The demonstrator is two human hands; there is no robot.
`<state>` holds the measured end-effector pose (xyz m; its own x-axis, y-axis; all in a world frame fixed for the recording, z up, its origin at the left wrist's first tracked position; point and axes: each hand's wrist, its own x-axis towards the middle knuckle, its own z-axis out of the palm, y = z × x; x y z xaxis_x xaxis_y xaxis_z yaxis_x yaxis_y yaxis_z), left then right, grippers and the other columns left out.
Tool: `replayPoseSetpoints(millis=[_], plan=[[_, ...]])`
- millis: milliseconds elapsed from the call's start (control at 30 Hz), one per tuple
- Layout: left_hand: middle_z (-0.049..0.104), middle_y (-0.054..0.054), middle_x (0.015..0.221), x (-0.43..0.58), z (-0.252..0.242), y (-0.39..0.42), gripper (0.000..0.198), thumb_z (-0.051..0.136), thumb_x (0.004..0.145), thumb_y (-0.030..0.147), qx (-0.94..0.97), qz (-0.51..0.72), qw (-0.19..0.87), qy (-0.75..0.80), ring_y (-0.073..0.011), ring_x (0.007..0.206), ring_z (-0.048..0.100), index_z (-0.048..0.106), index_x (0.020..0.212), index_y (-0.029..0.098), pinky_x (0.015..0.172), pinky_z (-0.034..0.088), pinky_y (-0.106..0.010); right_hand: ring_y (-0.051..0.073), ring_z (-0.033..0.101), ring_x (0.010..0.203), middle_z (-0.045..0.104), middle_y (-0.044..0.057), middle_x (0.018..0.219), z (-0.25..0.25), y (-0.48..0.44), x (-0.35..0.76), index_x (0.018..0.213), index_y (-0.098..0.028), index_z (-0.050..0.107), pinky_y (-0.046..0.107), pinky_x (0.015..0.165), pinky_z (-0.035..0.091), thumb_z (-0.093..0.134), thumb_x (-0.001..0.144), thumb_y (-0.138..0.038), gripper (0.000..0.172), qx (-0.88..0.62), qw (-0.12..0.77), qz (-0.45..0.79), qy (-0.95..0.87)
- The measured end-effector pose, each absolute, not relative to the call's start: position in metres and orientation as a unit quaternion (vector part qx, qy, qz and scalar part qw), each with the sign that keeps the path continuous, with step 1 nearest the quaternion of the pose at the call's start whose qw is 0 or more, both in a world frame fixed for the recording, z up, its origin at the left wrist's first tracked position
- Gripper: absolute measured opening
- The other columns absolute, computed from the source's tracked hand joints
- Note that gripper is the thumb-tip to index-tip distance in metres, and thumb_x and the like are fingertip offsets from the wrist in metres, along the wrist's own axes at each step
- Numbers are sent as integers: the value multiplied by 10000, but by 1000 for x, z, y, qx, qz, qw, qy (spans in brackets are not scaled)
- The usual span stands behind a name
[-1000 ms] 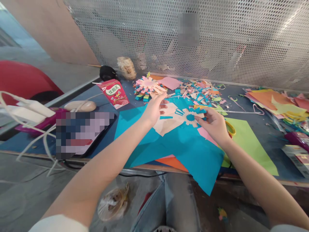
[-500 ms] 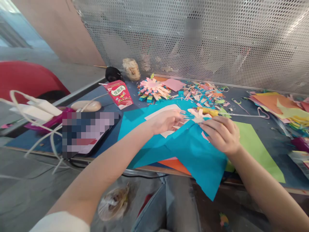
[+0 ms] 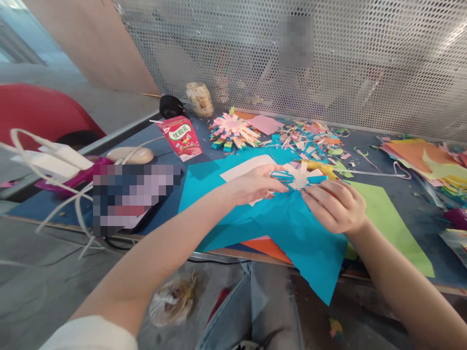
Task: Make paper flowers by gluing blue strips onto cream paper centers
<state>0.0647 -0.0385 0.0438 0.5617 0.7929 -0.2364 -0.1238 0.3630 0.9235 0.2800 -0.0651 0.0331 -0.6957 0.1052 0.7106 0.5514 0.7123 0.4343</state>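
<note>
A small paper flower (image 3: 300, 180) with a pale pink centre and blue strips is held above a large blue paper sheet (image 3: 255, 223). My left hand (image 3: 257, 185) is closed on the flower's left side, where blue strips show beside the fingertips. My right hand (image 3: 337, 203) pinches a blue strip on the flower's right side, thumb and fingers together. The underside of the flower is hidden. Behind my right hand lies a yellow-handled tool (image 3: 321, 168) with a thin pale shaft. A pale pink sheet (image 3: 244, 167) rests on the blue paper near my left hand.
A layered paper flower (image 3: 233, 131) and a heap of paper scraps (image 3: 314, 138) lie at the back by the perforated metal panel (image 3: 233, 43). Left stand a red drink carton (image 3: 180, 138), a phone or tablet (image 3: 134, 199) and white cables (image 3: 78, 214). Green paper (image 3: 394, 228) lies right.
The small flower has turned so that blue strips now show on its right side by my right fingers. Both hands stay nearly in place; the view has shifted slightly.
</note>
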Motion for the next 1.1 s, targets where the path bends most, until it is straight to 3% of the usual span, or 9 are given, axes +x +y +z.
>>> replayPoseSetpoints(millis=[200, 500, 767, 967, 1100], plan=[[653, -25, 880, 63, 48, -38, 468, 761, 569, 120, 485, 306, 739, 353, -87, 680, 586, 584, 1000, 174, 586, 403, -214, 175, 620, 821, 719, -20, 883, 36, -66, 279, 877, -299, 666, 316, 671, 520, 583, 793, -131, 205, -131, 350, -393, -840], [648, -14, 849, 61, 48, -37, 518, 790, 557, 112, 499, 309, 715, 379, -74, 639, 565, 565, 1019, 174, 554, 394, -203, 168, 637, 740, 725, -20, 824, 38, -69, 281, 868, -320, 671, 322, 623, 533, 539, 844, -216, 170, -230, 307, -274, -882], [645, -13, 876, 63, 51, -39, 468, 779, 567, 121, 514, 295, 706, 387, -76, 658, 556, 574, 986, 164, 569, 399, -208, 156, 626, 798, 716, -38, 878, 36, -67, 281, 912, -326, 649, 303, 638, 517, 582, 802, -138, 228, -130, 347, -324, -870], [654, -13, 920, 62, 50, -39, 451, 764, 580, 137, 528, 268, 709, 383, -69, 636, 545, 583, 992, 170, 575, 381, -213, 156, 628, 784, 712, -39, 872, 36, -68, 281, 918, -343, 650, 312, 628, 517, 545, 828, -177, 217, -186, 306, -239, -902], [659, -2, 904, 63, 47, -39, 448, 760, 573, 134, 526, 268, 713, 378, -70, 632, 545, 597, 988, 177, 571, 372, -215, 144, 629, 786, 711, -43, 865, 36, -69, 280, 891, -317, 637, 291, 614, 510, 559, 811, -155, 197, -133, 329, -320, -878]])
